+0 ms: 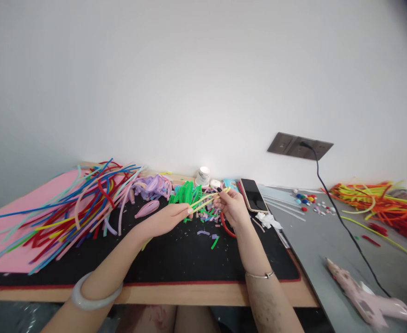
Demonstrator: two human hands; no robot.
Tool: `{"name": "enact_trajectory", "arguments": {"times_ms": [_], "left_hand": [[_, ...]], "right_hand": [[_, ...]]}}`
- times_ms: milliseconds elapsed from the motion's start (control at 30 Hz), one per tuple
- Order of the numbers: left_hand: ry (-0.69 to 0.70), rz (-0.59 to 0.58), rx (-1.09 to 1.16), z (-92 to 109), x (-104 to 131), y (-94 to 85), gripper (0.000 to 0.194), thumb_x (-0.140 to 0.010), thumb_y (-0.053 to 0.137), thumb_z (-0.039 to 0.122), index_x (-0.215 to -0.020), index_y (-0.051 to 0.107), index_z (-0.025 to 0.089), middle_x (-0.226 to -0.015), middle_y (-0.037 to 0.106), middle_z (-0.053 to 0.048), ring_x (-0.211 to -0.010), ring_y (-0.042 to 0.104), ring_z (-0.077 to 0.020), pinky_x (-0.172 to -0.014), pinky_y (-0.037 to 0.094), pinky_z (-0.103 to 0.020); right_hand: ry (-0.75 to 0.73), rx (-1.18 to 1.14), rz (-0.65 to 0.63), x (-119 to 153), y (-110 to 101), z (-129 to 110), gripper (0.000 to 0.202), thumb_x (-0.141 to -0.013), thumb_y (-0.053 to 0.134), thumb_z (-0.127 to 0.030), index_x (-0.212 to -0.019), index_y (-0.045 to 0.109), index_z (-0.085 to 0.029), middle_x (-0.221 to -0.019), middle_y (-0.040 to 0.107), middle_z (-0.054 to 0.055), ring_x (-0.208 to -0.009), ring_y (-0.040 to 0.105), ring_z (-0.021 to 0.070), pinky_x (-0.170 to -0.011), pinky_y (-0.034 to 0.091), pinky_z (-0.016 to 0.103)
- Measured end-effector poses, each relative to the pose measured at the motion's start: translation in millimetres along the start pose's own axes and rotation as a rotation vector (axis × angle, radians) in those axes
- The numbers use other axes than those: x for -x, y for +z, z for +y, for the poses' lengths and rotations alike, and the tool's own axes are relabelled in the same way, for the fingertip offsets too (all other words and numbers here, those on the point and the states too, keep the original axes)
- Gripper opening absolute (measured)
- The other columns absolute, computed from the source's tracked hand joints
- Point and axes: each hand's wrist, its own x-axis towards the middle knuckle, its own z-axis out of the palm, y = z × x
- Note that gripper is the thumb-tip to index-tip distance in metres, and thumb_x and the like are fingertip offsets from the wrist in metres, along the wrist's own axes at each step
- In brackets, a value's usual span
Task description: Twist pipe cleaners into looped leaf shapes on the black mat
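Observation:
Between my two hands stretches a pale yellow pipe cleaner (205, 200), doubled into two near-parallel strands. My left hand (170, 217) pinches its left part, and a short yellow end shows below that wrist. At the other end, the fingertips of my right hand (230, 203) grip the folded part. Behind the strands lies a heap of bent green pipe cleaners (185, 192). A pink looped petal shape (147, 209) rests on the black mat (189, 263) left of my left hand. Small cut scraps, purple and green, are scattered below my hands.
Many loose coloured pipe cleaners (74, 208) spread over a pink sheet (2, 249) at left. A purple bundle (153, 186), paper cup (203, 175) and phone (253, 195) stand along the back. At right are a pink glue gun (366, 296), its black cable (345, 229) and orange pipe cleaners (384, 206).

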Motion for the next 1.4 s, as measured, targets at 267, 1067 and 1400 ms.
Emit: {"name": "enact_trajectory", "arguments": {"times_ms": [267,1067,1400], "left_hand": [[0.021,0.130,-0.387,-5.8,-6.6,3.9,0.029,-0.090,0.029,0.035,-0.069,0.042,0.020,-0.065,0.046,0.000,-0.061,0.043,-0.0160,-0.059,0.027,-0.025],[-0.040,0.178,-0.526,-14.7,-5.1,2.6,0.027,-0.090,0.033,0.039,-0.099,0.053,0.023,-0.090,0.064,-0.005,-0.087,0.059,-0.0205,-0.072,0.040,-0.026],[0.004,0.178,-0.470,-7.7,-5.2,7.3,0.032,-0.090,0.037,0.037,-0.112,0.053,0.021,-0.094,0.065,-0.009,-0.088,0.060,-0.0249,-0.072,0.042,-0.030]], "right_hand": [[-0.182,0.073,0.164,-3.2,2.9,4.4,0.026,-0.062,0.073,-0.031,-0.065,0.051,-0.018,-0.048,0.057,-0.003,-0.040,0.055,0.0120,-0.040,0.048,0.024],[-0.191,0.033,0.083,-3.3,5.4,19.0,0.028,-0.068,0.065,-0.033,-0.058,0.042,-0.020,-0.042,0.045,-0.007,-0.031,0.028,0.0046,-0.034,0.020,0.022],[-0.196,-0.158,0.157,-1.2,12.4,21.3,0.024,-0.065,0.069,-0.029,-0.062,0.049,-0.018,-0.057,0.064,0.000,-0.042,0.047,0.0076,-0.039,0.035,0.020]]}}
